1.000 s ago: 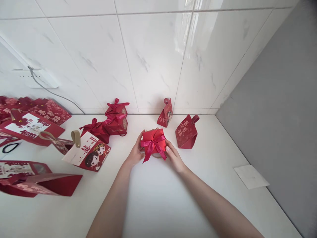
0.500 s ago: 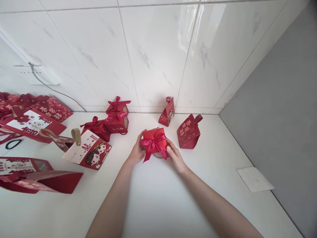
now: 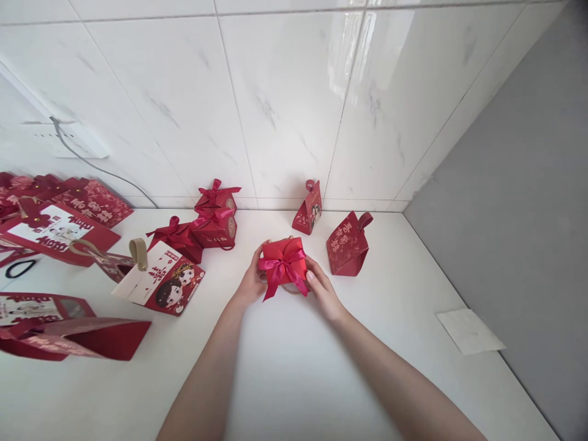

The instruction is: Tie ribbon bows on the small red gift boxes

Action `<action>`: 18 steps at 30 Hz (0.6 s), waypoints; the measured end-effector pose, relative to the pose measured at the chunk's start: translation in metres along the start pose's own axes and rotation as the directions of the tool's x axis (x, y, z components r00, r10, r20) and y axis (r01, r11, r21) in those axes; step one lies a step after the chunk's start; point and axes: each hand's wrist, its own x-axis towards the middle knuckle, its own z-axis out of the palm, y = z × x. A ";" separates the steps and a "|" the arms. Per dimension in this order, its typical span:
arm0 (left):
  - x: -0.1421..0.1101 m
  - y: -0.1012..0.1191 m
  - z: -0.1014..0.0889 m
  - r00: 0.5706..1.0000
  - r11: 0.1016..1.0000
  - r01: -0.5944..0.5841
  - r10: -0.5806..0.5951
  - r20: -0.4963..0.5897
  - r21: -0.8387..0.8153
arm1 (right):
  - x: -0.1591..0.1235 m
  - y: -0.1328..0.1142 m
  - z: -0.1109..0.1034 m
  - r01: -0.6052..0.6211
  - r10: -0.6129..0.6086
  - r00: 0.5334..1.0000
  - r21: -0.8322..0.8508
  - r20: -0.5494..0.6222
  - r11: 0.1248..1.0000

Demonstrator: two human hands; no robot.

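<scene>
A small red gift box (image 3: 283, 250), tied on top with a shiny magenta ribbon bow (image 3: 283, 267), is held between my two hands. My left hand (image 3: 253, 278) grips its left side, fingers curled round the edge. On the opposite side my right hand (image 3: 324, 288) closes on the box, thumb against its front corner. Twisted cord handles show behind and below the box. To the right stands a red gift box with a loop handle (image 3: 349, 245). A smaller triangular gift box (image 3: 307, 209) stands behind, by the wall.
Left of my hands are several red boxes with ribbon bows (image 3: 214, 226) and a red-and-white box with cartoon faces (image 3: 168, 278). More red bags (image 3: 59, 229) crowd the far left. A grey cable (image 3: 110, 171) hangs along the tiled wall. A white plate (image 3: 471, 331) lies at right.
The whole view has shifted very slightly, so everything appears a little further left. Both hands keep the same hold on the red gift box.
</scene>
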 end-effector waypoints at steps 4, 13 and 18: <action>0.000 -0.002 -0.001 1.000 1.000 -0.006 0.005 0.009 0.023 | 0.000 0.000 0.000 0.005 -0.005 1.000 -0.012 0.003 1.000; -0.001 0.000 0.000 1.000 1.000 0.003 -0.003 -0.006 -0.010 | 0.000 0.003 0.000 0.008 -0.008 1.000 -0.015 -0.008 1.000; -0.003 0.004 -0.002 1.000 0.999 0.006 -0.006 0.006 0.031 | -0.001 -0.001 0.003 0.025 -0.025 0.999 -0.013 -0.029 1.000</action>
